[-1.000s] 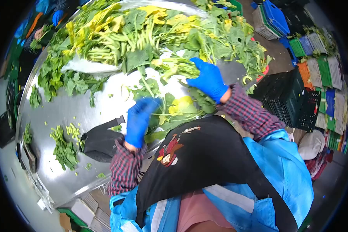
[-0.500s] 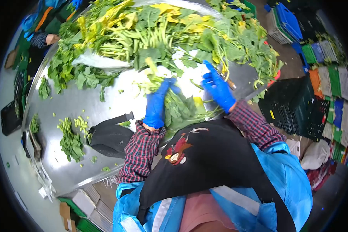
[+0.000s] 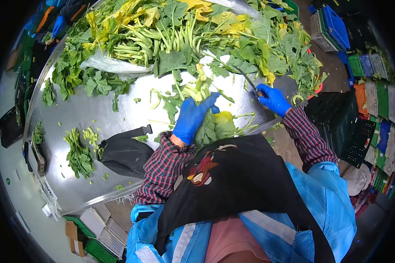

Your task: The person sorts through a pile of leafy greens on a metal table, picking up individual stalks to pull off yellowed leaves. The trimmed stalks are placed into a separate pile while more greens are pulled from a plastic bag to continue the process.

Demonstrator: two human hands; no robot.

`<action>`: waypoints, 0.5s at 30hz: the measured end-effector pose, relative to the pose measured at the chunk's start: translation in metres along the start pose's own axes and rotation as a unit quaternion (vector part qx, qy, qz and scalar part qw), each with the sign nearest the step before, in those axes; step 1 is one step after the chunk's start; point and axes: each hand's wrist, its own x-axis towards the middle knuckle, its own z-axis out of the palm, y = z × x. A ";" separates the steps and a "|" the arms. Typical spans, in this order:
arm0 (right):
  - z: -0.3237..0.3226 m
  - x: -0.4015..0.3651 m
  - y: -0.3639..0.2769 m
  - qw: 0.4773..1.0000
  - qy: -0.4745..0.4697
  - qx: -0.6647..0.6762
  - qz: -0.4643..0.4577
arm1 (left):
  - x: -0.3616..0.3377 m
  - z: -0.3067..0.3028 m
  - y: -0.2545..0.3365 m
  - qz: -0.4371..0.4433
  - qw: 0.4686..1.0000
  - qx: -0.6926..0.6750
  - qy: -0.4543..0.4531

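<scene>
My left hand (image 3: 191,116), in a blue glove, is closed round a bunch of leafy greens (image 3: 198,90). The pale stems stick up above my fingers, and leaves hang below them towards my apron. To the right, my gloved right hand (image 3: 274,100) is closed on the handle of a knife (image 3: 249,81). Its dark, narrow blade points up and to the left, apart from the bunch. Beyond both hands lies a large heap of greens (image 3: 162,41) with green stems and some yellow leaves. Loose leaves and stem pieces are scattered on the metal table (image 3: 92,118) around my left hand.
A black bag with a buckle strap (image 3: 126,153) lies on the table left of my left arm. Beside it rests a small bunch of greens (image 3: 80,153). Clear plastic (image 3: 114,64) lies in the heap. Stacked dark crates (image 3: 338,114) stand on the right. Another person's gloved hand (image 3: 58,26) shows far left.
My right hand has moved right and taken hold of the knife, which lay on the table. My left hand has shifted slightly right with the bunch, its stems now more upright.
</scene>
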 end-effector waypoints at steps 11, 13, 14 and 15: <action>-0.011 -0.016 -0.115 0.948 0.132 -0.019 -0.289 | 0.027 -0.003 -0.031 0.027 0.991 0.130 -0.022; -0.009 -0.010 -0.122 0.942 0.141 -0.115 -0.282 | 0.025 0.006 -0.028 0.020 0.994 0.110 -0.009; -0.006 -0.006 -0.120 0.940 0.152 -0.140 -0.271 | 0.025 0.008 -0.027 0.013 0.996 0.090 0.005; -0.004 -0.004 -0.116 0.940 0.152 -0.140 -0.271 | 0.024 0.005 -0.027 0.013 0.996 0.090 0.005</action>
